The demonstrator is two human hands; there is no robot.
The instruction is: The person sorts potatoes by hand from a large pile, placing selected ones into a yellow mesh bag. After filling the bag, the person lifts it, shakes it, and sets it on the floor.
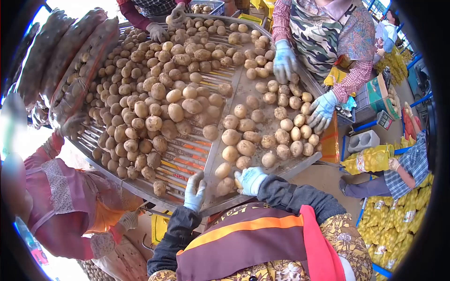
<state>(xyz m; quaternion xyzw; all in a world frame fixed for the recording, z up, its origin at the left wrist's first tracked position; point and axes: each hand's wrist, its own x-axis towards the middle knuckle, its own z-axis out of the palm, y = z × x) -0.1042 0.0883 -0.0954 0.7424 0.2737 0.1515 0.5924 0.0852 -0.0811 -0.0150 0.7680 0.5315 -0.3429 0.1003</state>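
Note:
My left hand (193,192), in a pale glove, is at the near rim of the sorting table with its thumb and fingers apart and nothing in them. To its right, my right hand (251,181), gloved in white and light blue, curls its fingers round a potato (238,183) that is partly hidden. Another potato (225,187) lies just left of that hand. Larger potatoes (230,137) lie on the flat metal plate (213,175) ahead of me. A big heap of potatoes (140,109) covers the slatted part (187,157) of the table.
Across the table to the right, a co-worker's blue gloved hands (322,111) surround smaller potatoes. Another person's gloved hands (158,33) work at the far edge. A person in pink (70,206) stands at the left beside stacked sacks (77,51). Yellow net bags (393,225) lie at right.

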